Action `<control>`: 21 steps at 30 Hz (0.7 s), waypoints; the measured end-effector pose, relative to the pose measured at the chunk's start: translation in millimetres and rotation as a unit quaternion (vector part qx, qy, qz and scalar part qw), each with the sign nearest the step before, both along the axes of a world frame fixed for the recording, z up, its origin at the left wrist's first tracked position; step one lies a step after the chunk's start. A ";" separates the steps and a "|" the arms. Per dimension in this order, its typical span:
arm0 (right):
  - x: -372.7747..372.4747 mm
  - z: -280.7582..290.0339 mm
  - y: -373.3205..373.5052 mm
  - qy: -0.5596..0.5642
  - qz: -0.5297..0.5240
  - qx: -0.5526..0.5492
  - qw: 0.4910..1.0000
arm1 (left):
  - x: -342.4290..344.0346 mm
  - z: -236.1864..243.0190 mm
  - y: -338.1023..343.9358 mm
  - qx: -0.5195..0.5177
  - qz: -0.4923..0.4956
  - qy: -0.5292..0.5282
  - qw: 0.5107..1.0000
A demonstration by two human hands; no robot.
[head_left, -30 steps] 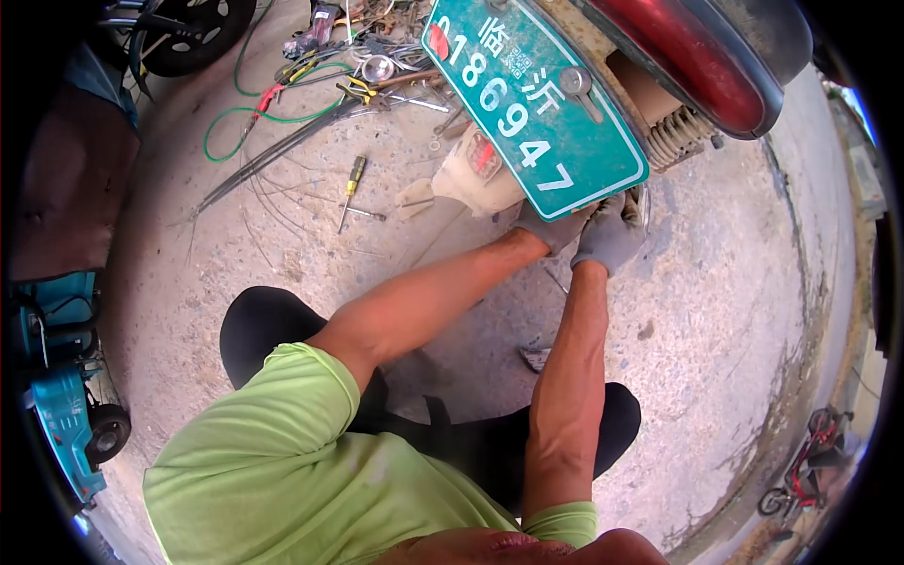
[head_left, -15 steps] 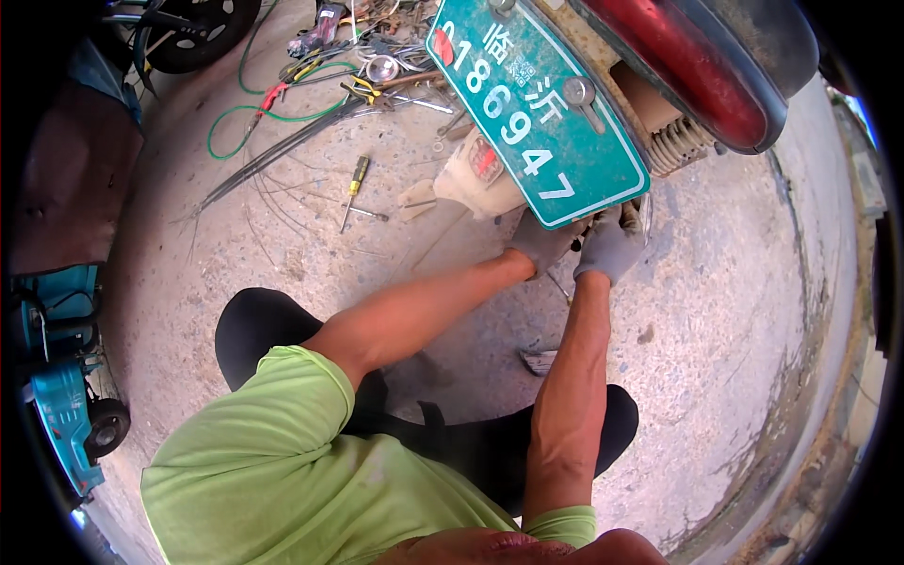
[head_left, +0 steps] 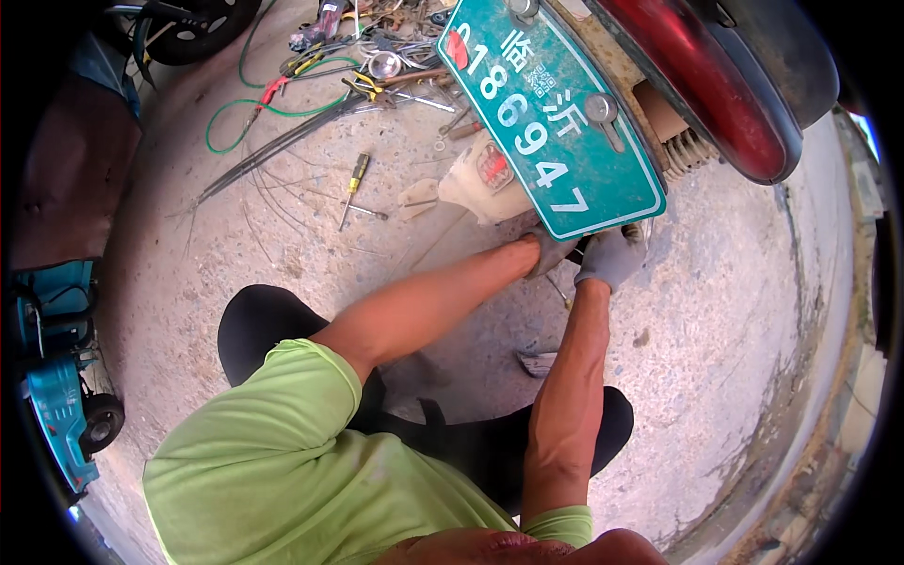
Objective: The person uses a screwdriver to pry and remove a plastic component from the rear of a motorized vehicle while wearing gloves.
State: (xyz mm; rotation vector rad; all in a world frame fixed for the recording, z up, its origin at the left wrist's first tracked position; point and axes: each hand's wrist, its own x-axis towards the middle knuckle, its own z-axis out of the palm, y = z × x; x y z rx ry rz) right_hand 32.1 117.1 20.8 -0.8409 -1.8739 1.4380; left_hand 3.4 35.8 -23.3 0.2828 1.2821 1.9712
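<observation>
Down a bit came the green plate, partly hiding my left hand and right hand, so I couldn't tell if fingers gripped

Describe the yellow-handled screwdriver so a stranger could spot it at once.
Find the big green plate, top right of centre. Left of it, below the heaped tools, a screwdriver lies on the concrete, shaft pointing down the picture. Its yellow-and-black handle sets it apart from the plain metal rod beside it.
</observation>
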 end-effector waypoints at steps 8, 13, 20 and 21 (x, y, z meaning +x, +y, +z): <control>-5.5 -23.1 14.0 0.016 0.014 -0.009 1.000 | -13.6 -43.4 16.2 -0.231 0.095 0.460 0.852; -2.7 -23.8 18.7 0.013 0.016 -0.016 1.000 | -3.8 -31.0 17.8 -0.229 0.129 0.426 0.865; 0.4 -21.5 16.4 0.024 0.017 0.005 1.000 | 1.4 -9.7 6.8 -0.269 0.117 0.441 0.848; 2.1 -20.8 19.0 0.022 0.011 0.005 1.000 | 3.2 -2.6 7.5 -0.295 0.093 0.449 0.838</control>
